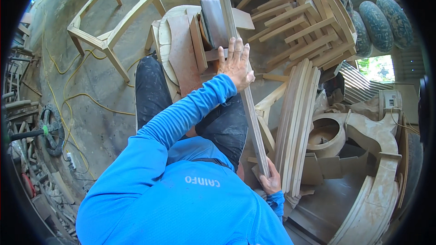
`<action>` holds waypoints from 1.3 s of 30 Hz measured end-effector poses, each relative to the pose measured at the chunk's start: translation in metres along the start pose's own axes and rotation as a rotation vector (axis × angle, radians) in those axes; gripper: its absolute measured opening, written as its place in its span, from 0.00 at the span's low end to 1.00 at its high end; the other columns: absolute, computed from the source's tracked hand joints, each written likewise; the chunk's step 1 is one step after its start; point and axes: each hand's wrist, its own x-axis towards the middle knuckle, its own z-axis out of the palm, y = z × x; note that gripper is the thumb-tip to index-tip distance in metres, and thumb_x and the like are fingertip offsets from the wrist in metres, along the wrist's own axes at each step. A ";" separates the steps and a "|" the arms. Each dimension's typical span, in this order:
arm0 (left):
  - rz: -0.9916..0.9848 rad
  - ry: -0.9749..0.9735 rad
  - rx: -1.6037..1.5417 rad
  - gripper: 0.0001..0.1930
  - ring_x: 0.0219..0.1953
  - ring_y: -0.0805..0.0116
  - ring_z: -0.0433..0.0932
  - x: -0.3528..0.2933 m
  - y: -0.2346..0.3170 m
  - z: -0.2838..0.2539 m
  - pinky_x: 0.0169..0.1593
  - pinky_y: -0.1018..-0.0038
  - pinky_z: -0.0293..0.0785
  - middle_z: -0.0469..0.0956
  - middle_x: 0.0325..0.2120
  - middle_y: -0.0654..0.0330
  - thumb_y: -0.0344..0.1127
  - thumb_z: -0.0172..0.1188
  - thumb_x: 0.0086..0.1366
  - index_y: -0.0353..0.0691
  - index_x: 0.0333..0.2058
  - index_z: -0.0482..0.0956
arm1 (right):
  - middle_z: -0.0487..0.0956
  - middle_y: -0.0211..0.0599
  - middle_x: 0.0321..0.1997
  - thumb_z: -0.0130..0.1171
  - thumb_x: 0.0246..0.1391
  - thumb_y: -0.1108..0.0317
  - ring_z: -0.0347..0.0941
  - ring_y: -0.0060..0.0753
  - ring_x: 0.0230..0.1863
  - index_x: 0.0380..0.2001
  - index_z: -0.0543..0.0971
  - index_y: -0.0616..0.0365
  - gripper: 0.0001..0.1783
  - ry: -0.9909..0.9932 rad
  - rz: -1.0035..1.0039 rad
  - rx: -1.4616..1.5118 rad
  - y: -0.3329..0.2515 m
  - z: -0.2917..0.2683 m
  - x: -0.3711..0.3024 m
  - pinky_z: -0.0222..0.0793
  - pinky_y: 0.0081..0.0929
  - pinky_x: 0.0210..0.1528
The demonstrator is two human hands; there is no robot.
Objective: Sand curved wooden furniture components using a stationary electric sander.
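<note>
A long, narrow wooden strip [254, 124] runs from beside my right hip up past the far edge of the view, slanting to the left. My left hand [235, 66] lies on it about midway, fingers stretched out and held flat against the wood. Near the lower end, my right hand [271, 181] is wrapped around the strip beside my right thigh. Just left of the strip, between and beyond my knees, thin curved boards [184, 52] stand on edge. A flat grey slab [213, 20] leans beside them.
At the far left stands a bare wooden chair frame [106, 38]. Yellow cord [72, 95] snakes over the concrete floor. To the right are bundled long wooden strips [295, 122], stacked slatted frames [309, 25] and a dusty machine [372, 129]. Scrap wood [45, 190] piles at the left edge.
</note>
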 end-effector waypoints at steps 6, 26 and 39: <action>0.031 0.270 -0.203 0.45 0.77 0.42 0.44 -0.027 -0.014 0.005 0.76 0.45 0.40 0.49 0.73 0.38 0.47 0.63 0.62 0.35 0.73 0.53 | 0.79 0.28 0.47 0.65 0.53 0.74 0.73 0.17 0.30 0.69 0.69 0.58 0.39 -0.195 0.242 0.179 0.008 -0.020 -0.017 0.71 0.19 0.31; -0.632 -0.207 -1.483 0.23 0.43 0.72 0.80 -0.112 -0.067 0.037 0.49 0.72 0.74 0.83 0.45 0.63 0.48 0.62 0.73 0.40 0.58 0.76 | 0.79 0.31 0.32 0.75 0.51 0.63 0.70 0.19 0.21 0.71 0.67 0.57 0.45 -0.483 0.432 0.390 -0.015 -0.051 0.036 0.68 0.20 0.22; -0.171 -0.282 -1.490 0.42 0.60 0.64 0.76 -0.099 -0.041 -0.024 0.67 0.67 0.70 0.75 0.58 0.55 0.34 0.74 0.62 0.34 0.70 0.60 | 0.78 0.32 0.34 0.76 0.49 0.64 0.70 0.21 0.21 0.72 0.65 0.58 0.48 -0.545 0.411 0.491 -0.002 -0.048 0.034 0.66 0.21 0.22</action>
